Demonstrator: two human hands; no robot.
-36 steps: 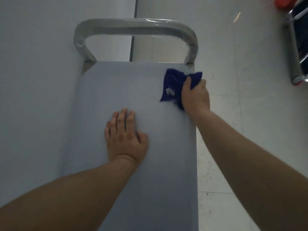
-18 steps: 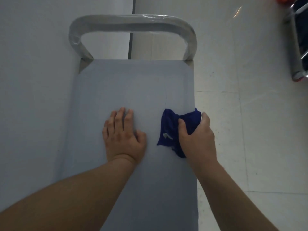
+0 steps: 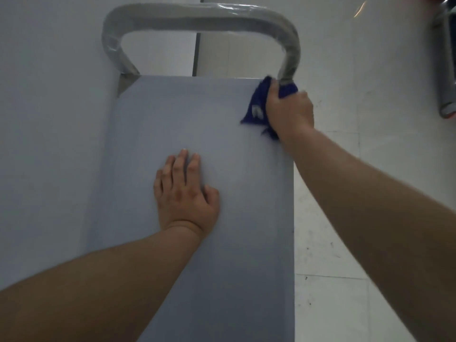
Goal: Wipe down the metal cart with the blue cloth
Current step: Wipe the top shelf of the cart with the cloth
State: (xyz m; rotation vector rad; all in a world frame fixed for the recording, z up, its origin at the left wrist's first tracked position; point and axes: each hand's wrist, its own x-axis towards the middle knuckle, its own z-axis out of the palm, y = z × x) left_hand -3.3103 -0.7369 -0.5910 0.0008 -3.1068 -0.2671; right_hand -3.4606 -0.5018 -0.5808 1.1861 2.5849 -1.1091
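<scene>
My right grip [image 3: 288, 112] grasps the blue cloth [image 3: 256, 106] on the metal cart [image 3: 172, 114], at the handle [image 3: 197, 17] base. My left grip [image 3: 185, 196], released, presses flat, presumably steadying it.

Both your arms are bare skin all the way to the frame's edge. Your left forearm [image 3: 111, 280] is thick and smooth, with a deep crease across the wrist where it meets your left hand [image 3: 185, 201]. That hand is broad, its fingers short, its nails cut close. Your right forearm [image 3: 370, 206] is slightly blurred; your right hand [image 3: 288, 112] shows its back and knuckles.
</scene>
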